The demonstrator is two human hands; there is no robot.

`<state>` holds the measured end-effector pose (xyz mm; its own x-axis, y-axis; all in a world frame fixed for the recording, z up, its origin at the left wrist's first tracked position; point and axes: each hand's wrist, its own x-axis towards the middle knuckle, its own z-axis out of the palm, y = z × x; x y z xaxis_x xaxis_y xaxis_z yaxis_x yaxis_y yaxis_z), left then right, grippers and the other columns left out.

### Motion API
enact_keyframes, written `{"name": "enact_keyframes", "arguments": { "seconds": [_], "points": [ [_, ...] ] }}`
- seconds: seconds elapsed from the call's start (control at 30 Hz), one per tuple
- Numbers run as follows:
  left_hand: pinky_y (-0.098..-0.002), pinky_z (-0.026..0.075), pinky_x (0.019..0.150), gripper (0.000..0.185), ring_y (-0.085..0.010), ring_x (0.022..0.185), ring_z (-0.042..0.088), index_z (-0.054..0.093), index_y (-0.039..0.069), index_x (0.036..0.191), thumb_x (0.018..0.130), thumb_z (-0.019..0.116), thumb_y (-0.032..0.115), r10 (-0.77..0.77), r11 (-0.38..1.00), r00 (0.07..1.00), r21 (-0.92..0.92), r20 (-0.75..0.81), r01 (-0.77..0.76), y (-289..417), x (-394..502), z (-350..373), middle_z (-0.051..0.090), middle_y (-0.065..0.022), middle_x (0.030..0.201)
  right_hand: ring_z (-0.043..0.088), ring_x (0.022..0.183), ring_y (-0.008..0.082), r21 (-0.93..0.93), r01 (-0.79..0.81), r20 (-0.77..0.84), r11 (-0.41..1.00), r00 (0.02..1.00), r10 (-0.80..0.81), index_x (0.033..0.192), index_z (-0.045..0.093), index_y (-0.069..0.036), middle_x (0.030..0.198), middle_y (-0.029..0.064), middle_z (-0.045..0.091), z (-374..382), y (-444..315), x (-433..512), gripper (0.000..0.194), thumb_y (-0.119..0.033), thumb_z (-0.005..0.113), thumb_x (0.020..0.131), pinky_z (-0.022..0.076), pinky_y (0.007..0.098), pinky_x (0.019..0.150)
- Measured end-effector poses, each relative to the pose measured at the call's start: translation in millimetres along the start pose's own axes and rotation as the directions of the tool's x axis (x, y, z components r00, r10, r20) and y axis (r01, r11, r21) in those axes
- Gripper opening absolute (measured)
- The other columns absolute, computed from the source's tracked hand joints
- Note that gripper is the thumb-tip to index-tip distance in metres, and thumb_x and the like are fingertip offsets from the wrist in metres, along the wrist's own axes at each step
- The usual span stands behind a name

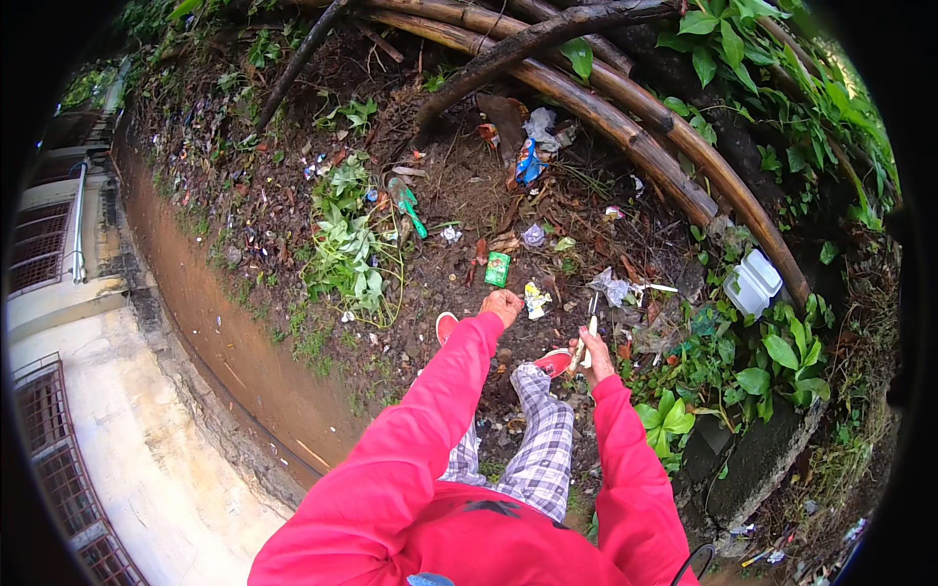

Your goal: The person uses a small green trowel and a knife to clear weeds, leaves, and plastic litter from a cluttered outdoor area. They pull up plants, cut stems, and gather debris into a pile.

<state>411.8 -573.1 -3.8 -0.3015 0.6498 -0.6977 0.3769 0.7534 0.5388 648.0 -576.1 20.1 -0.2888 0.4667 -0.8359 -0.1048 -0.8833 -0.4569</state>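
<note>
My right hand (595,357) grips the pale handles of a pair of pruning shears (586,338), whose narrow metal tip points up and away from me. Held out in front of my body, my left hand (503,305) has its fingers curled; whether something small is between them cannot be told. Just beyond it a green packet (497,269) lies on the soil, with a crumpled yellow and white wrapper (536,301) to its right. A green-handled hand trowel (409,208) rests farther off, beside a heap of cut leafy vines (352,242).
Long bamboo poles (630,139) and a dark branch (542,40) arch across the far side. An open white foam box (753,284) sits among plants at right. Plastic litter (614,286) dots the ground. A building wall (146,425) stands at left, beyond a brown strip (220,329).
</note>
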Motion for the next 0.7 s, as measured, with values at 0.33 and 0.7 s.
{"name": "enact_keyframes", "arguments": {
  "seconds": [0.33,0.7],
  "points": [
    [-0.0262,0.039,0.048,0.029,-0.0079,0.052,0.047,0.062,0.007,0.078,0.071,0.069,0.034,0.05,0.997,0.967,-0.063,0.249,-0.036,-56,81,-7,0.06,-0.0007,0.067,0.04,0.109,0.0386,-0.813,0.261,0.08,0.52,0.935,-0.346,0.13,0.022,0.001,0.117,0.0256,0.039,127,58,129,0.095,-0.044,0.067,0.06,0.0352,0.0431,0.089],
    [-0.0188,0.032,0.033,0.017,-0.0044,0.039,0.046,0.057,0.006,0.088,0.078,0.063,0.019,-0.109,0.893,0.993,-0.445,-0.052,0.075,-198,248,-105,0.064,-0.0038,0.07,0.037,0.11,0.0381,-0.757,0.562,0.346,0.334,0.778,-0.524,0.125,0.032,-0.001,0.115,0.0248,0.04,153,94,289,0.075,-0.036,0.067,0.068,0.0317,0.0401,0.094]
  ]
}}
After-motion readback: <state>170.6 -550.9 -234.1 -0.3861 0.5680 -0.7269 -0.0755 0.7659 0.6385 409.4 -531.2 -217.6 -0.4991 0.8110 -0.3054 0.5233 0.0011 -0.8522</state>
